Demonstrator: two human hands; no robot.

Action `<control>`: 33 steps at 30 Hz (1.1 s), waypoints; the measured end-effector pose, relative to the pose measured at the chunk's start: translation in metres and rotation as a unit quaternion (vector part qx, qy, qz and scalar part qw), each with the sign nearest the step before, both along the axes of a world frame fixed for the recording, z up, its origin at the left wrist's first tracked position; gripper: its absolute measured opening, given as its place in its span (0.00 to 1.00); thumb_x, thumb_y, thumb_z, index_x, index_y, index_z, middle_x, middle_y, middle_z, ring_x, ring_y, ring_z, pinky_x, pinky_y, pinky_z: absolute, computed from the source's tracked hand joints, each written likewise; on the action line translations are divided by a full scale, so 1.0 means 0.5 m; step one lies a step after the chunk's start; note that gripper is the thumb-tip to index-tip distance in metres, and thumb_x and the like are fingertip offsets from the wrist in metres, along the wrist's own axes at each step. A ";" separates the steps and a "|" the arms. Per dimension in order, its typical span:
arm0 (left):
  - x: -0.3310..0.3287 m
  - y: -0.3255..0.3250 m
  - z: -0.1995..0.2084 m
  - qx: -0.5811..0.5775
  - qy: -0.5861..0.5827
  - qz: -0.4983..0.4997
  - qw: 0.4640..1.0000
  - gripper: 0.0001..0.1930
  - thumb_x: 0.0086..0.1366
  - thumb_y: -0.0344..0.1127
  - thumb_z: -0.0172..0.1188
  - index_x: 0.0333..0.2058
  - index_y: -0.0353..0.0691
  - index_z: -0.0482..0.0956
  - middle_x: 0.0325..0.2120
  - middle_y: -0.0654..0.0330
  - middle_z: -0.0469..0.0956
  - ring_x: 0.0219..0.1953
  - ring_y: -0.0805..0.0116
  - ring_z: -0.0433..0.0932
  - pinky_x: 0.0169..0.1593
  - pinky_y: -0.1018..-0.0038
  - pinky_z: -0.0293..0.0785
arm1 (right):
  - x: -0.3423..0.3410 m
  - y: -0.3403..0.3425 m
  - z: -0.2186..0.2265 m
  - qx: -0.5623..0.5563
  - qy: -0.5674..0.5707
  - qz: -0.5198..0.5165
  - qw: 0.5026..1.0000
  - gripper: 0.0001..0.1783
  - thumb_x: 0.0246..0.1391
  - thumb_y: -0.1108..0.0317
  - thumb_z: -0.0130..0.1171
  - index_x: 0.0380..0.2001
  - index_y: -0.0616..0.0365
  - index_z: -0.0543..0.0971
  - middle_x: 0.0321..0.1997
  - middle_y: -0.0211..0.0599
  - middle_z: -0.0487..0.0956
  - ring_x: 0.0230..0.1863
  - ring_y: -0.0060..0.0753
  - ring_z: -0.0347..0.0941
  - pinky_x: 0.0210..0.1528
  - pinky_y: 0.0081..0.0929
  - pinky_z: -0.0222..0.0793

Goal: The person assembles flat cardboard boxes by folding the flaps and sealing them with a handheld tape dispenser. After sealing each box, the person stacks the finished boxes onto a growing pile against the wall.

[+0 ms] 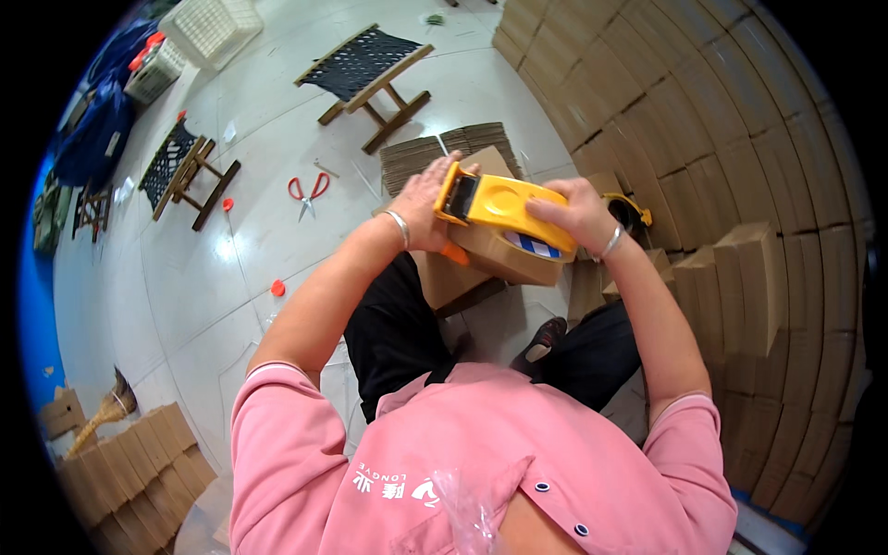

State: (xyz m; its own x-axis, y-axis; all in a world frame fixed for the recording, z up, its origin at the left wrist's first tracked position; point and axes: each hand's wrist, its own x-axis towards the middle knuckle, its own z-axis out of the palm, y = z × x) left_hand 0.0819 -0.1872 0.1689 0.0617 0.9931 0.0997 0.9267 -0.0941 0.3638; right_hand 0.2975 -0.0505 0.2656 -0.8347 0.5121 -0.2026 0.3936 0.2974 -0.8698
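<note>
A yellow tape dispenser point(507, 205) with a black front piece is gripped by my right hand point(581, 217), fingers wrapped round its rear end. It lies over a small brown cardboard box point(518, 262), its front end toward the box's left side. My left hand point(424, 205) holds the box at that left end, next to the dispenser's front, with an orange cover point(453, 252) on its thumb. The dispenser hides part of the left fingers and the box top. Beneath is another cardboard box point(444, 282), beside a strapped stack of flat cardboard point(407, 166).
Red-handled scissors point(308, 194) lie on the tiled floor to the left. Beyond stand low folding stools point(361, 69) and a white plastic basket point(211, 32). Stacked cartons point(684, 120) form a wall on the right, with a second yellow dispenser point(640, 209) near it.
</note>
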 end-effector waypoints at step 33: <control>0.342 0.078 0.073 -0.014 0.139 -0.160 0.977 0.43 0.37 0.52 0.72 0.55 0.52 0.69 0.64 0.41 0.51 0.65 0.38 0.50 0.60 0.36 0.48 | 0.194 -0.072 -0.140 0.235 -0.349 -0.123 0.899 0.13 0.42 0.56 0.59 0.29 0.51 0.84 0.31 0.42 0.82 0.37 0.45 0.79 0.39 0.36 0.75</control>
